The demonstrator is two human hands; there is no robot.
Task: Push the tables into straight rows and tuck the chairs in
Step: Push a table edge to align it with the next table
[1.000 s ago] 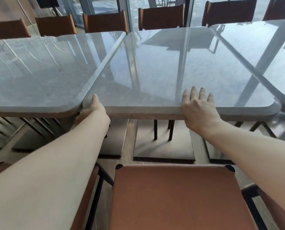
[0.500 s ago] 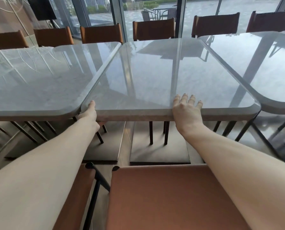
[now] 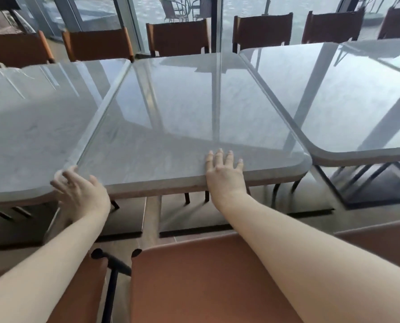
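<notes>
A person's right hand (image 3: 224, 176) lay flat on the near edge of the middle bench (image 3: 194, 127), fingers straight and slightly spread over the polished top, much as it had half a second before. The left hand (image 3: 80, 194) had let go of the bench's near left corner, which it had gripped a moment earlier, and hung just off that corner with fingers apart and loose, blurred by motion and holding nothing. The view had also lifted since the earlier frame, showing more of the far row of seating. The middle bench, a grey stone-look slab with rounded corners and a thick edge, sat flush against the left bench (image 3: 31, 127) along one long seam; the right bench (image 3: 357, 101) met it at an angle, touching or nearly touching near their near corners. The glossy tops mirrored the window frames. Beneath them stood thin dark metal legs on flat square base plates. A tan leather-look chair seat (image 3: 206, 283) with a black metal frame sat in front of the middle bench, below the person's arms. Matching brown chair backs (image 3: 178, 38) lined the benches' far side before the glass wall.
</notes>
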